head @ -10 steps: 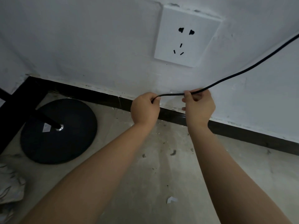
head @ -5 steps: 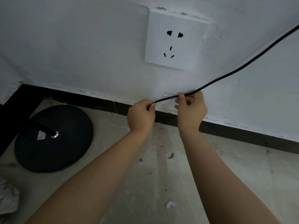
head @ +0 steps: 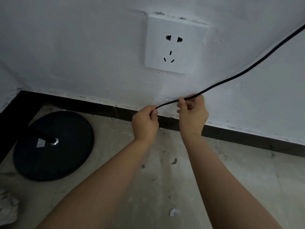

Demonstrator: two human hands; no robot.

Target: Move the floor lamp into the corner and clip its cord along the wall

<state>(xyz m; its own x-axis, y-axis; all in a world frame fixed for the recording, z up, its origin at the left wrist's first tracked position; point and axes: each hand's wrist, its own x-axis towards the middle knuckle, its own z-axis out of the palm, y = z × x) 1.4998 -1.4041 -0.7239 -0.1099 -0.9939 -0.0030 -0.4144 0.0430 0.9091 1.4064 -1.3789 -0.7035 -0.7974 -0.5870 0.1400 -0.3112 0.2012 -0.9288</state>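
Observation:
A thin black cord (head: 239, 74) runs from the upper right edge down across the white wall to my hands. My right hand (head: 192, 114) pinches the cord close to the wall, just above the black skirting board (head: 247, 138). My left hand (head: 145, 123) is fisted around the cord's lower stretch, a short way to the left. The floor lamp's round black base (head: 66, 156) stands on the floor in the left corner, its pole (head: 41, 134) rising toward me. I cannot make out a clip behind my right fingers.
A white wall socket (head: 175, 45) sits above my hands, with nothing plugged in. A small white scrap (head: 174, 212) lies on the dusty concrete floor (head: 165, 179). Crumpled pale material (head: 7, 207) lies at the left edge. A dark upright surface (head: 9, 116) closes the corner.
Both hands have stayed gripping the cord near the skirting. The view has shifted slightly, and my left hand now sits a little lower than my right.

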